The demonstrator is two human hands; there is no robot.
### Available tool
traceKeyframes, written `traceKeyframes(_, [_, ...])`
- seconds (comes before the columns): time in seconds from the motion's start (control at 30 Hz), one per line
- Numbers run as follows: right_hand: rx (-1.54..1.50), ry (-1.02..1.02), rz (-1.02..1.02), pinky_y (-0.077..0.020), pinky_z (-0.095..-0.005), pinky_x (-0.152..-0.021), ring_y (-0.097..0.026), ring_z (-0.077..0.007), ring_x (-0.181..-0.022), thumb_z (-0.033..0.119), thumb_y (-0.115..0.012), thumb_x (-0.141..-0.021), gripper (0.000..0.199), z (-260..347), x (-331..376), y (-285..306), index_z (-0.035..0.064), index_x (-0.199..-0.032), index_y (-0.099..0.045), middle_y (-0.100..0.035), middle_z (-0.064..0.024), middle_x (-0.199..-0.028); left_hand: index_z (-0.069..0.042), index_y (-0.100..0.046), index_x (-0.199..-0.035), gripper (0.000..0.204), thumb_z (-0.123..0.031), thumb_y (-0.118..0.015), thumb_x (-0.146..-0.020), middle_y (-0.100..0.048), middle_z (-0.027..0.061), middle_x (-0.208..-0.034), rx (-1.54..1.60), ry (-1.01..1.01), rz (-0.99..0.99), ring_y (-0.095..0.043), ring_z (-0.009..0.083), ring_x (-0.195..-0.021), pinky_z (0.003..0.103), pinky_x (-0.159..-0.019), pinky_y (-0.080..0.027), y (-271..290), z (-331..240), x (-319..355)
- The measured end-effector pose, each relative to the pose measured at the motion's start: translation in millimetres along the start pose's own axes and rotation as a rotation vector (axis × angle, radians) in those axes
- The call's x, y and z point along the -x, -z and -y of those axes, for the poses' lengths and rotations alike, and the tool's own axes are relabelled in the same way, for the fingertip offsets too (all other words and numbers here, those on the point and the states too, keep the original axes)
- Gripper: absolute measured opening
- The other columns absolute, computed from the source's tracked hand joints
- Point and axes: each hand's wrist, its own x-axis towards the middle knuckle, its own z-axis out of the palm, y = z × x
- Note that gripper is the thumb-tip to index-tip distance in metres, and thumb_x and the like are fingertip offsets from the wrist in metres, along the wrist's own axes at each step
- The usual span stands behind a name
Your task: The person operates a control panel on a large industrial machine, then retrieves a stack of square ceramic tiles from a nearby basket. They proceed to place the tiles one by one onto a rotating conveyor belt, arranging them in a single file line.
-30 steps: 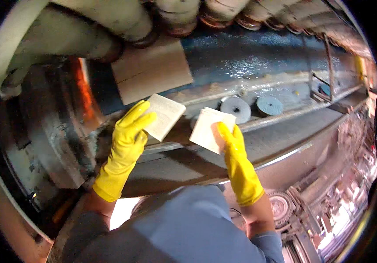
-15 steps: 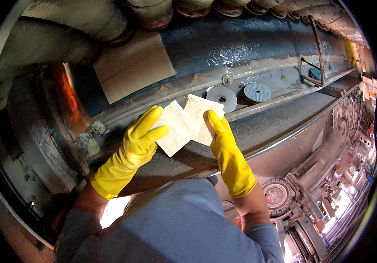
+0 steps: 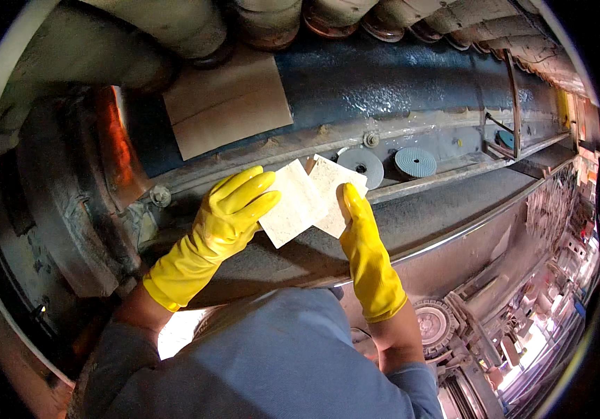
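Both of my hands wear yellow rubber gloves. My left hand [image 3: 227, 213] grips a square, pale speckled tile [image 3: 289, 206] by its left edge. My right hand [image 3: 361, 230] holds a second pale square tile [image 3: 331, 183] from below, thumb on its face. The two tiles overlap in the middle, the left one lying over the right one, just above a grey metal ledge [image 3: 419, 216] of a large machine.
Two round grey-blue discs [image 3: 361, 166] [image 3: 415, 162] lie on the ledge behind the tiles. A brown cardboard sheet [image 3: 227, 105] leans on the blue machine body. Rollers run along the top. Machine parts crowd the lower right.
My hands have come together: the two tiles, held apart a second ago, now overlap. The view has shifted slightly upward.
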Motion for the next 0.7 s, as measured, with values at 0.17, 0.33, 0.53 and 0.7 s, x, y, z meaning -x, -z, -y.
traceKeyframes(0.17, [0.012, 0.01, -0.068, -0.0503, -0.0392, -0.104, -0.06, -0.0226, -0.127, 0.03, -0.071, -0.098, 0.056, 1, 4, -7, 0.006, -0.144, -0.051, -0.06, -0.0091, -0.14, -0.003, -0.07, -0.123, 0.057, -0.001, -0.069, -0.066, -0.063, 0.0222, -0.136, -0.004, 0.013, -0.033, -0.06, 0.0436, -0.125, 0.051, -0.107, -0.049, 0, 2, 4])
traceKeyframes(0.33, [0.051, 0.026, -0.111, -0.0478, -0.0385, -0.107, -0.058, -0.0231, -0.129, 0.03, -0.071, -0.098, 0.058, 3, 6, -10, 0.0061, -0.146, -0.05, -0.059, -0.0087, -0.141, -0.002, -0.069, -0.124, 0.058, -0.002, -0.072, -0.066, -0.063, 0.0213, -0.135, -0.025, 0.027, -0.082, -0.062, 0.043, -0.122, 0.049, -0.105, -0.05, 3, 1, 1])
traceKeyframes(0.53, [0.079, 0.044, -0.069, -0.0449, -0.0377, -0.11, -0.055, -0.0236, -0.133, 0.03, -0.072, -0.098, 0.061, 6, 8, -11, 0.0048, -0.148, -0.048, -0.056, -0.0097, -0.144, -0.004, -0.067, -0.129, 0.066, -0.006, -0.082, -0.066, -0.063, 0.0197, -0.137, -0.019, 0.083, -0.131, -0.062, 0.0419, -0.123, 0.048, -0.105, -0.05, 7, 0, -3])
traceKeyframes(0.7, [0.042, 0.036, -0.106, -0.0434, -0.0374, -0.112, -0.054, -0.0236, -0.134, 0.029, -0.071, -0.099, 0.06, 4, 6, -7, 0.0033, -0.148, -0.047, -0.056, -0.0106, -0.144, -0.007, -0.048, -0.151, 0.094, -0.009, -0.089, -0.066, -0.06, 0.0223, -0.14, 0.046, 0.312, -0.149, -0.06, 0.0425, -0.126, 0.048, -0.106, -0.049, 6, -3, 1])
